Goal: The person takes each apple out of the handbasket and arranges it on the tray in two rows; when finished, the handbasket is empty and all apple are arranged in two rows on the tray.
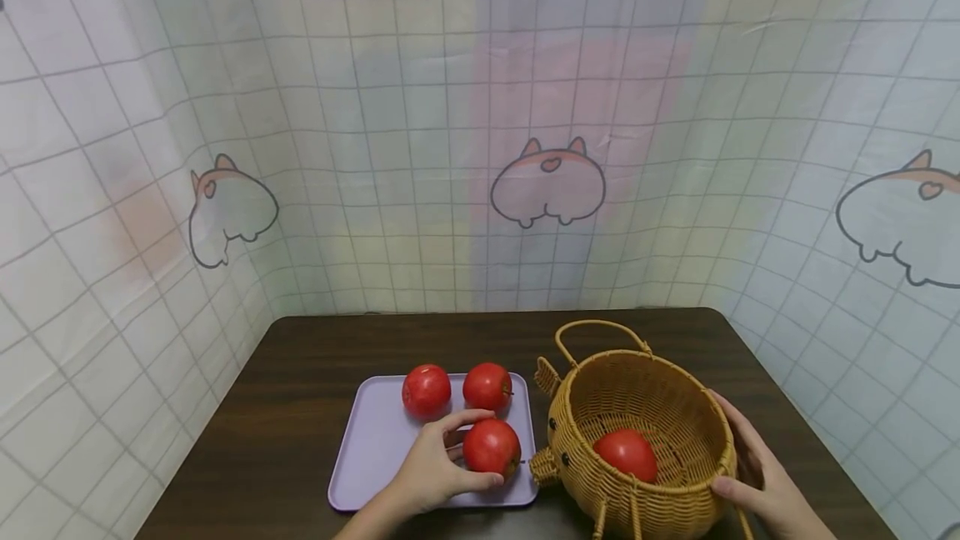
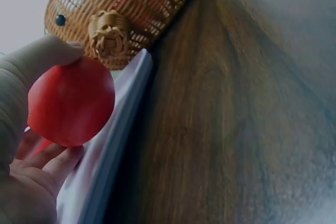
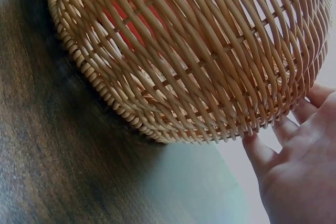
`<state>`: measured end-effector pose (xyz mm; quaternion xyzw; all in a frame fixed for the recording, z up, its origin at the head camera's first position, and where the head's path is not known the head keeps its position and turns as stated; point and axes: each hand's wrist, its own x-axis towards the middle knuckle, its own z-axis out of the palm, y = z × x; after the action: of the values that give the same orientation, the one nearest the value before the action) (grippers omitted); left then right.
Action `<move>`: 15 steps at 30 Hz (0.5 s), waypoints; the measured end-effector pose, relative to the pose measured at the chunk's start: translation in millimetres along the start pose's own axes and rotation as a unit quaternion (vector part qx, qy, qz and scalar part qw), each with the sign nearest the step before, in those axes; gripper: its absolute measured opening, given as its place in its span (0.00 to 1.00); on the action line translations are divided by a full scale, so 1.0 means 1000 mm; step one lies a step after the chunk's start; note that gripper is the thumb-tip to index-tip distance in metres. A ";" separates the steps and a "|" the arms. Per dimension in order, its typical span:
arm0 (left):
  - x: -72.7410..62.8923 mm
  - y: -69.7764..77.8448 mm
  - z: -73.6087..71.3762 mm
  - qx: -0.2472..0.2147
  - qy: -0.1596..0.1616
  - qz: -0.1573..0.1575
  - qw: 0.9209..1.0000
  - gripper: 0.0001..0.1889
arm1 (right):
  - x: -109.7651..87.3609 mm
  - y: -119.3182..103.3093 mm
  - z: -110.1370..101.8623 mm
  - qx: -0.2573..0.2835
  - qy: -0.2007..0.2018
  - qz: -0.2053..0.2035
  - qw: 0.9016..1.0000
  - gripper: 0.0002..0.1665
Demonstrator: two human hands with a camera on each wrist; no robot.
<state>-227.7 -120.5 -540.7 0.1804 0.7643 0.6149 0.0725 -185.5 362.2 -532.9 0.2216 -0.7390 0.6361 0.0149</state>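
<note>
My left hand holds a red apple over the right part of the lilac tray. In the left wrist view the thumb lies on one side of the apple and the fingers on the other. Two more red apples, a left one and a right one, sit toward the tray's far edge. My right hand rests against the outer right side of the wicker basket, thumb near the rim. In the right wrist view its extended fingers touch the weave. Another red apple lies inside the basket.
The basket has an animal face with dark eyes, a snout close to the tray's right edge, and a raised handle. Tray and basket stand on a dark wooden table. A gridded cloth with dog drawings hangs behind and at both sides.
</note>
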 end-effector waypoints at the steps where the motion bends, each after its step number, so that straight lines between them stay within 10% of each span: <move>1: 0.000 -0.002 0.000 -0.001 -0.001 -0.001 1.000 0.41 | 0.000 0.000 0.000 0.001 0.001 0.001 1.000 0.56; 15: -0.001 -0.005 0.000 0.010 0.002 0.008 1.000 0.42 | 0.000 0.001 0.000 0.008 0.003 0.006 1.000 0.56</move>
<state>-227.6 -121.8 -545.8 0.1862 0.7688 0.6084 0.0643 -185.5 361.9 -533.5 0.2152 -0.7354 0.6424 0.0112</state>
